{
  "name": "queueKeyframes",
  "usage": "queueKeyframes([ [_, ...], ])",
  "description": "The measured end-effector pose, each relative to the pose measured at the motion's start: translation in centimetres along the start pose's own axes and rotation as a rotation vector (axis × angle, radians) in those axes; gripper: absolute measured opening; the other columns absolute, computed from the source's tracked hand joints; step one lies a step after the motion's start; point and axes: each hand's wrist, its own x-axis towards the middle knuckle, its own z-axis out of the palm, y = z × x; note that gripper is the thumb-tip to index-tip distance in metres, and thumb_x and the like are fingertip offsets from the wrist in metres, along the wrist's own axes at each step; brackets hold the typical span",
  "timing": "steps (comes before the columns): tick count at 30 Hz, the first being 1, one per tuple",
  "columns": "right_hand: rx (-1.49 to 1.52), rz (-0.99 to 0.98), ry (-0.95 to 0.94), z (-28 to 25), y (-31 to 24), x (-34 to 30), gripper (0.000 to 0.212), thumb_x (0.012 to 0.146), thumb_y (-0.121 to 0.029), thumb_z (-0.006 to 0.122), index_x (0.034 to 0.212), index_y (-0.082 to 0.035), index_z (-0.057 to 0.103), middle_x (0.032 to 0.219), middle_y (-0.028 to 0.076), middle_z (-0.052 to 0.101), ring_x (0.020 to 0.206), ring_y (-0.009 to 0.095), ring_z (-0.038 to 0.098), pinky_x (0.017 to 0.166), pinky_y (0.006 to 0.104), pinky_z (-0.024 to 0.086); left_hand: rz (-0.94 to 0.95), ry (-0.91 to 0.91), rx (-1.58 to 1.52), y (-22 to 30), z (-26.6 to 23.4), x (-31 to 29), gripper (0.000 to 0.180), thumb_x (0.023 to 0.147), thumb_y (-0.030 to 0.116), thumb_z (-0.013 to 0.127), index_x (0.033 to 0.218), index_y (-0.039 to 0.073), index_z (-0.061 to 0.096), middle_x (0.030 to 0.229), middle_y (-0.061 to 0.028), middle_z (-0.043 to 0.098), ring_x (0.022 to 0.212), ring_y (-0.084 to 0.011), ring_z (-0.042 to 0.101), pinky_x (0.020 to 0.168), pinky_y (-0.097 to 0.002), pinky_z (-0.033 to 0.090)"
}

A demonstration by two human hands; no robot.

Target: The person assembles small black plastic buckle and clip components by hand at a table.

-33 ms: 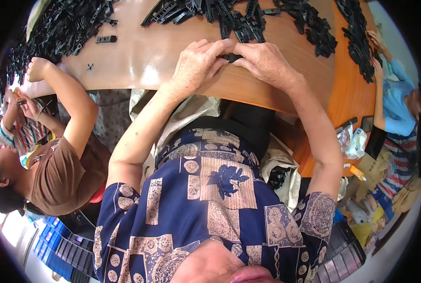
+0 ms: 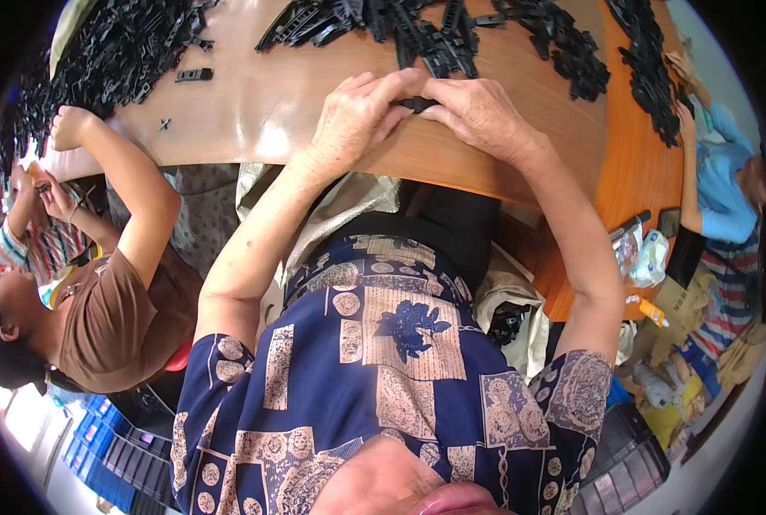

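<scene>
Both my hands meet at the near edge of a brown wooden table (image 2: 297, 94). My left hand (image 2: 361, 116) and my right hand (image 2: 482, 112) pinch one small black plastic part (image 2: 417, 104) between their fingertips; most of it is hidden by the fingers. Just beyond my fingers lies a heap of black plastic parts (image 2: 434, 34).
More black parts are piled at the far left (image 2: 117, 47) and along the right side (image 2: 649, 60). A person in a brown shirt (image 2: 108, 318) works at my left, a person in blue (image 2: 722, 184) at the right. A white sack (image 2: 512, 318) sits beside my lap.
</scene>
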Motion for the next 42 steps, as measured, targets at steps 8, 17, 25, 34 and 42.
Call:
queueKeyframes([
  [8, 0.167, 0.15, 0.193, -1.5, 2.9, -2.9, 0.024, 0.093, -0.025, 0.07, 0.102, -0.003, 0.066, 0.095, 0.012, 0.071, 0.089, 0.03, 0.069, 0.076, 0.041, 0.054, 0.069, -0.116, 0.046, -1.8, 0.0, -0.3, 0.043, 0.085, 0.013, 0.076, 0.126, 0.01, 0.063, 0.095, -0.0081, 0.07, 0.088, -0.0293, 0.066, 0.078, -0.0393, 0.055],
  [17, -0.613, 0.549, 0.219, -4.6, 11.8, -5.1, 0.017, 0.096, -0.015, 0.063, 0.109, -0.007, 0.057, 0.101, 0.014, 0.065, 0.096, 0.035, 0.068, 0.077, 0.0473, 0.058, 0.004, -0.09, 0.268, -4.3, 0.8, 4.8, 0.029, 0.087, 0.005, 0.063, 0.116, 0.013, 0.064, 0.104, -0.0083, 0.065, 0.096, -0.0332, 0.066, 0.081, -0.0432, 0.054],
  [25, -0.341, 0.454, 0.247, -4.1, 7.6, -6.9, 0.023, 0.091, -0.015, 0.07, 0.105, -0.005, 0.055, 0.1, 0.015, 0.065, 0.097, 0.039, 0.067, 0.077, 0.0464, 0.055, -0.215, -0.436, 0.163, -0.7, 0.3, 3.3, 0.024, 0.087, 0.019, 0.072, 0.109, 0.013, 0.063, 0.098, -0.0112, 0.07, 0.095, -0.0316, 0.069, 0.079, -0.0445, 0.054],
  [34, 0.02, 0.463, 0.184, -3.1, 7.8, -7.5, 0.024, 0.09, -0.015, 0.072, 0.095, -0.003, 0.052, 0.091, 0.014, 0.061, 0.09, 0.039, 0.063, 0.075, 0.0459, 0.05, 0.175, -0.257, 0.367, -1.4, -0.5, 3.8, 0.022, 0.084, 0.016, 0.073, 0.102, 0.01, 0.062, 0.112, -0.0072, 0.06, 0.111, -0.0292, 0.058, 0.085, -0.0431, 0.055],
  [42, 0.189, 0.264, 0.369, 0.4, 4.2, -5.4, 0.022, 0.095, -0.015, 0.065, 0.113, -0.002, 0.061, 0.107, 0.017, 0.065, 0.1, 0.041, 0.063, 0.085, 0.046, 0.053, 0.147, -0.291, 0.301, -1.2, -0.4, 1.9, 0.016, 0.086, 0.015, 0.07, 0.097, 0.009, 0.062, 0.106, -0.0079, 0.061, 0.1, -0.031, 0.063, 0.08, -0.0422, 0.054],
])
